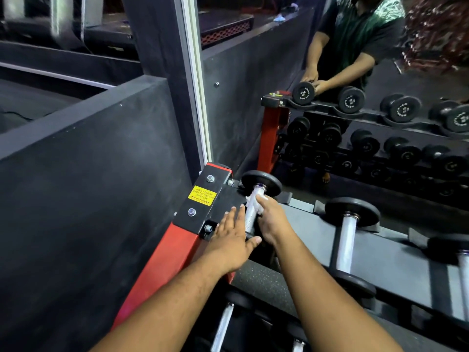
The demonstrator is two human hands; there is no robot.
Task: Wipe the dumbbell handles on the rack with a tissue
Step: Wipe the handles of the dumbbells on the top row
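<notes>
The leftmost dumbbell (261, 182) lies on the top tier of the rack (299, 224), its knurled silver handle (250, 218) pointing towards me. My right hand (272, 222) holds a white tissue (255, 199) wrapped against the far part of that handle. My left hand (232, 240) lies flat with straight fingers over the near end of the same dumbbell, beside the rack's black bracket. A second dumbbell (351, 212) with a silver handle (346, 246) sits to the right on the same tier.
A red rack leg (162, 270) with a yellow sticker (202, 196) stands at the left, against a dark padded wall (88, 186). A mirror (355, 110) behind the rack reflects the dumbbells and a person. More dumbbell handles (223, 326) show on the lower tier.
</notes>
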